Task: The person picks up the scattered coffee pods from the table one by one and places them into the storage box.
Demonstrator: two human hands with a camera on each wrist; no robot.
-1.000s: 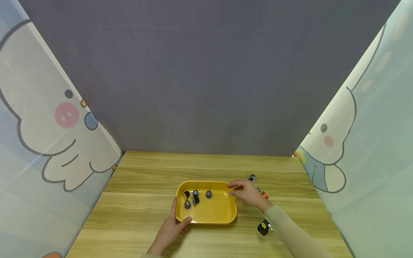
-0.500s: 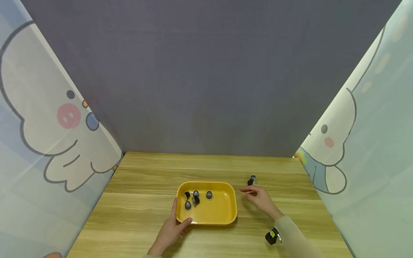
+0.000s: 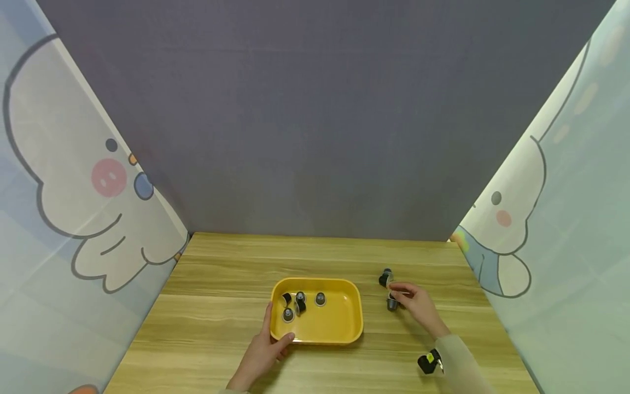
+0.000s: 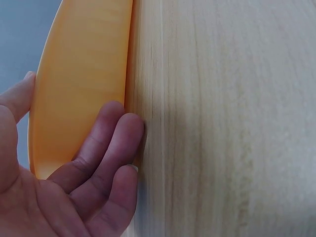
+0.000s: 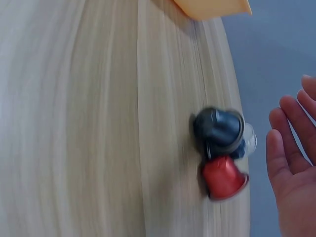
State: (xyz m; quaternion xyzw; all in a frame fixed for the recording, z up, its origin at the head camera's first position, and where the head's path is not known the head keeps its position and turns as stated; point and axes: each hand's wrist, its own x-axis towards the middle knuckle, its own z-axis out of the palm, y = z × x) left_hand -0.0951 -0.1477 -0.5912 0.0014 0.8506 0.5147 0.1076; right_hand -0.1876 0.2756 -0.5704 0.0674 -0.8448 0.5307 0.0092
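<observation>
The yellow tray (image 3: 325, 328) lies on the table with several dark coffee capsules (image 3: 320, 299) inside, mostly toward its left. My left hand (image 3: 261, 350) grips the tray's near left corner; its thumb is at the rim and its fingers lie against the outer wall (image 4: 79, 89). Right of the tray, my right hand (image 3: 418, 306) hovers over loose capsules, fingers spread and holding nothing. Under it stands a dark capsule (image 3: 391, 302). From the right wrist, a dark blue capsule (image 5: 218, 129) touches a red capsule (image 5: 223, 178), with another partly hidden behind.
More capsules (image 3: 385, 277) sit just beyond my right fingers. A black device with a yellow-green patch (image 3: 428, 361) is beside the right sleeve. A grey wall (image 3: 315, 137) rises behind the wooden table (image 3: 231, 257), with printed cloths at both sides.
My right hand has moved from over the tray's right rim out to the loose capsules on the right. The left hand keeps its hold, and the capsules in the tray look the same.
</observation>
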